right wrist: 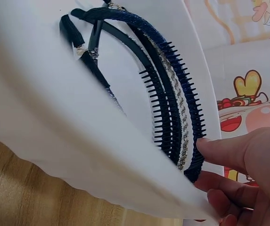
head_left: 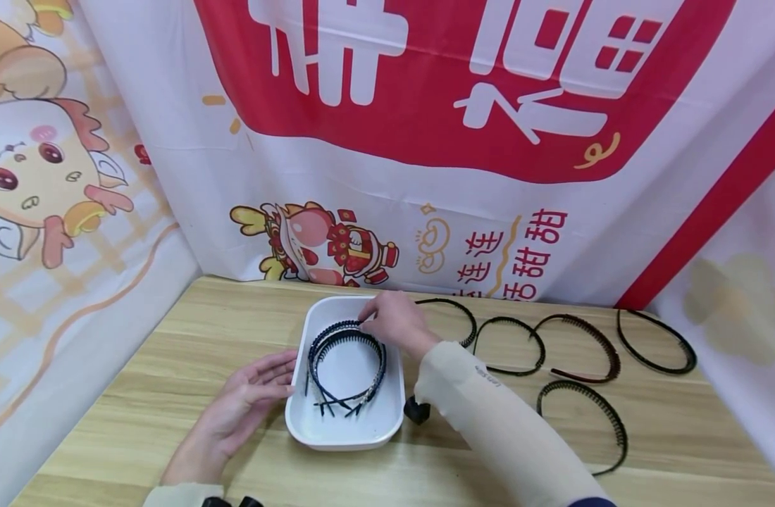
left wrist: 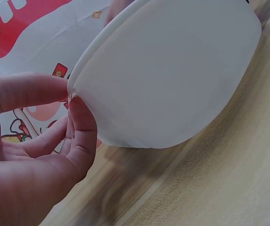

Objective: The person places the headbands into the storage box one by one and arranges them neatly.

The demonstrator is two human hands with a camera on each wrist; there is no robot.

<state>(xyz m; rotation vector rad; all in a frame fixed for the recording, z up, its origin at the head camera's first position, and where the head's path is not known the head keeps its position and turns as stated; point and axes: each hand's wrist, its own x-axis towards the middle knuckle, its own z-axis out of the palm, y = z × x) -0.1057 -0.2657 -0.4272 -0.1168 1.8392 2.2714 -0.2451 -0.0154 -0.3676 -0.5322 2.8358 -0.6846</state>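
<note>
My left hand point(head_left: 244, 401) is at the left side of a white rectangular tray point(head_left: 324, 431). In the left wrist view its thumb and forefinger pinch the rim. Several thin dark headbands point(head_left: 382, 370) lie overlapped in the tray, their tips crossing toward the near end. My right hand point(head_left: 397, 324) reaches in over the far right corner and pinches a dark blue toothed headband point(right wrist: 185, 82) at its curved end. Beside that one, in the right wrist view, runs a headband with a silvery glitter band point(right wrist: 184, 120), and black comb teeth point(right wrist: 160, 110) show further inside.
Several more headbands lie loose on the wooden table point(head_left: 172, 359) to the right, among them a reddish-brown one point(head_left: 609, 348) and a black toothed one point(head_left: 606, 407). A small black object point(head_left: 416, 410) shows between tray and right forearm. Printed cloth point(head_left: 394, 155) hangs behind the table.
</note>
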